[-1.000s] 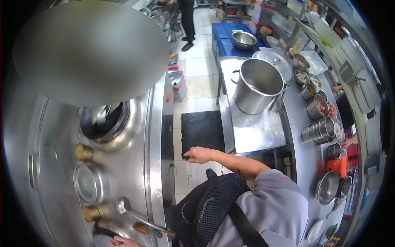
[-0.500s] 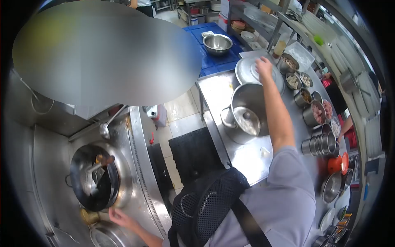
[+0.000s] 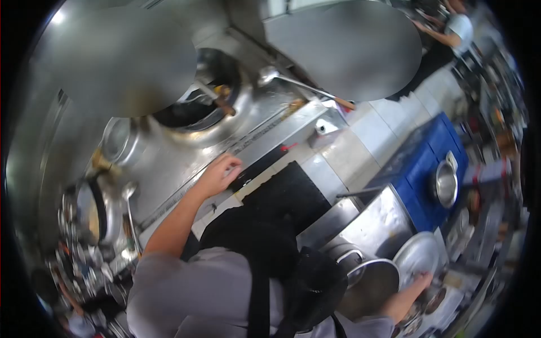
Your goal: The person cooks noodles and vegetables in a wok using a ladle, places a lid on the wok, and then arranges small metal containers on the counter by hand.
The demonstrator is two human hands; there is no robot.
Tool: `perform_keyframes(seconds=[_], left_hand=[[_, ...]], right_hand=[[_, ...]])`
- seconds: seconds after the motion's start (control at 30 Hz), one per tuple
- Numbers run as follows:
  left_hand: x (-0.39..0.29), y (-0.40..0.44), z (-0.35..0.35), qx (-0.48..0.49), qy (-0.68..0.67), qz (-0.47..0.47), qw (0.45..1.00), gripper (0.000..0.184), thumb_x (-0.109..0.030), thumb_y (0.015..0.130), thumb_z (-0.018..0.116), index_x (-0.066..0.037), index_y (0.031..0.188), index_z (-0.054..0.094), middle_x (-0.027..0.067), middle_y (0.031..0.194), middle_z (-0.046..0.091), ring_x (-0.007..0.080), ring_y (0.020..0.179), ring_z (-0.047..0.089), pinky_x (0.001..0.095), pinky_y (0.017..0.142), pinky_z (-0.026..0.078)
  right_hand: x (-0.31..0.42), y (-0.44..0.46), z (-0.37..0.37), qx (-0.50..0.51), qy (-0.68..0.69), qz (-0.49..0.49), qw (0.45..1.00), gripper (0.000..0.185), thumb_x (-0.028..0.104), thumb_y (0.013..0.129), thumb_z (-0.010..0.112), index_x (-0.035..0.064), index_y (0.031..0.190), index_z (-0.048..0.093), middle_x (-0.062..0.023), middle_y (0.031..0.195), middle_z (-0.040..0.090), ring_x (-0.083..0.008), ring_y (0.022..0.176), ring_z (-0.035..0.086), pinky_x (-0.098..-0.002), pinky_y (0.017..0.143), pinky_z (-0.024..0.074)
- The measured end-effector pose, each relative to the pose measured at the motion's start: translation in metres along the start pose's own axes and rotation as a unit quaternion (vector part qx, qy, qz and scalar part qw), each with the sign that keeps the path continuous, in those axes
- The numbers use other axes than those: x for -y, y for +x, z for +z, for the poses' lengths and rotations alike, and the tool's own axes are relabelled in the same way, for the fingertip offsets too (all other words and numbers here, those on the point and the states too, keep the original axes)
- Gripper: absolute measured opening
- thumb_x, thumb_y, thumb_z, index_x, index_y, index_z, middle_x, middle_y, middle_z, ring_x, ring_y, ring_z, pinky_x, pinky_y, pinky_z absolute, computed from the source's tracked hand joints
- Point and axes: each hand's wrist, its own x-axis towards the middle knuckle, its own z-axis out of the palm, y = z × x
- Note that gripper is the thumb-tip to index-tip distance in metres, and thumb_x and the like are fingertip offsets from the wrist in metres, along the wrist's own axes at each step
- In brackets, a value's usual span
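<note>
Pale floor tiles (image 3: 369, 143) lie between a steel cooking worktop (image 3: 163, 174) and a second steel worktop (image 3: 366, 225) beside a blue surface (image 3: 406, 163). Two smooth grey patches blot out much of the upper view; one covers part of the black wok (image 3: 180, 112), the other hides much of a co-worker (image 3: 459, 34). Motion blur and the dark lens border make the clutter along both sides hard to sort out. On the second worktop, the round metal lid (image 3: 416, 253) lies just beside the large pot (image 3: 375, 276), whose lower part is hidden by the person's body and forearm. The right hand (image 3: 420, 281) is at the lid's near side, but I cannot tell whether its grip is closed on it. The left hand (image 3: 221, 174) hangs near the cooking worktop's edge, fingers loosely bent, its grip part-way open around nothing visible.
</note>
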Motion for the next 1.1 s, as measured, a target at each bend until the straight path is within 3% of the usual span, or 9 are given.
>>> perform_keyframes(seconds=[0.23,0.43,0.57,0.7,0.73,0.77,0.83,0.93,1.1], left_hand=[[0.008,-0.023,-0.002,-0.031,0.018,0.021,0.999,0.020,-0.019,0.099,0.066,-0.006,0.115,0.063,0.0120,0.108,0.061,0.0264,0.103,0.064,0.0378,0.087,0.054],[0.029,-0.114,-0.039,-0.096,0.015,-0.035,0.995,0.022,-0.022,0.100,0.065,-0.004,0.114,0.063,0.0147,0.112,0.064,0.0324,0.108,0.064,0.0406,0.092,0.053],[0.066,-0.217,-0.057,-0.172,-0.012,-0.069,0.983,0.022,-0.022,0.100,0.065,-0.004,0.113,0.063,0.0145,0.112,0.065,0.0317,0.106,0.065,0.0400,0.090,0.054],[0.102,-0.351,-0.078,-0.249,-0.030,-0.127,0.960,0.021,-0.021,0.100,0.064,-0.004,0.113,0.063,0.0131,0.109,0.066,0.0302,0.103,0.067,0.0391,0.087,0.056],[0.110,-0.390,-0.082,-0.276,-0.027,-0.149,0.949,0.021,-0.021,0.100,0.064,-0.004,0.113,0.063,0.0130,0.108,0.065,0.0299,0.102,0.067,0.0387,0.088,0.055],[0.117,-0.429,-0.085,-0.300,-0.026,-0.172,0.938,0.022,-0.021,0.100,0.065,-0.004,0.114,0.063,0.0130,0.107,0.065,0.0296,0.102,0.067,0.0383,0.089,0.055],[0.129,-0.514,-0.089,-0.351,-0.053,-0.241,0.903,0.021,-0.019,0.099,0.066,-0.005,0.115,0.064,0.0130,0.105,0.064,0.0284,0.100,0.068,0.0373,0.087,0.056],[0.138,-0.640,-0.083,-0.487,-0.047,-0.315,0.813,0.021,-0.016,0.098,0.068,-0.005,0.117,0.065,0.0125,0.106,0.066,0.0244,0.097,0.069,0.0357,0.084,0.056],[0.130,-0.766,-0.081,-0.679,-0.109,-0.379,0.618,0.018,-0.012,0.101,0.065,-0.002,0.116,0.064,0.0055,0.101,0.069,0.0129,0.092,0.067,0.0297,0.083,0.055]], right_hand=[[0.017,-0.081,0.109,0.050,-0.124,-0.175,0.975,0.024,0.025,0.091,0.068,0.0059,0.104,0.071,-0.0096,0.096,0.071,-0.0275,0.083,0.066,-0.0449,0.074,0.0555],[0.079,-0.237,0.210,0.148,-0.158,-0.442,0.871,0.027,0.030,0.090,0.073,0.0074,0.104,0.074,-0.0100,0.096,0.074,-0.0303,0.082,0.068,-0.0470,0.077,0.0565],[0.118,-0.389,0.251,0.247,-0.126,-0.610,0.742,0.029,0.033,0.089,0.076,0.0083,0.104,0.076,-0.0102,0.096,0.075,-0.0322,0.081,0.069,-0.0484,0.078,0.0571],[0.080,-0.582,0.297,0.384,-0.128,-0.778,0.480,0.031,0.036,0.088,0.080,0.0093,0.104,0.078,-0.0104,0.096,0.077,-0.0341,0.080,0.071,-0.0497,0.080,0.0577],[0.046,-0.646,0.295,0.586,-0.120,-0.623,0.504,0.031,0.030,0.096,0.071,0.0072,0.117,0.072,0.0000,0.085,0.061,-0.0170,0.071,0.055,-0.0347,0.065,0.0422],[0.009,-0.721,0.286,0.719,-0.110,-0.422,0.541,0.033,0.025,0.104,0.062,0.0052,0.130,0.066,0.0104,0.074,0.044,0.0001,0.063,0.039,-0.0198,0.051,0.0267],[-0.078,-0.855,0.262,0.734,-0.136,-0.386,0.542,0.027,0.024,0.106,0.061,0.0050,0.124,0.067,0.0114,0.069,0.037,0.0012,0.060,0.035,-0.0189,0.050,0.0250],[-0.195,-1.013,0.221,0.839,-0.200,-0.339,0.377,0.020,0.023,0.104,0.064,0.0061,0.114,0.068,0.0119,0.068,0.040,0.0007,0.056,0.033,-0.0193,0.048,0.0240],[-0.370,-1.226,0.117,0.916,-0.277,-0.198,0.213,0.017,0.017,0.103,0.064,0.0018,0.110,0.067,0.0091,0.068,0.043,-0.0018,0.054,0.035,-0.0214,0.048,0.0269]])
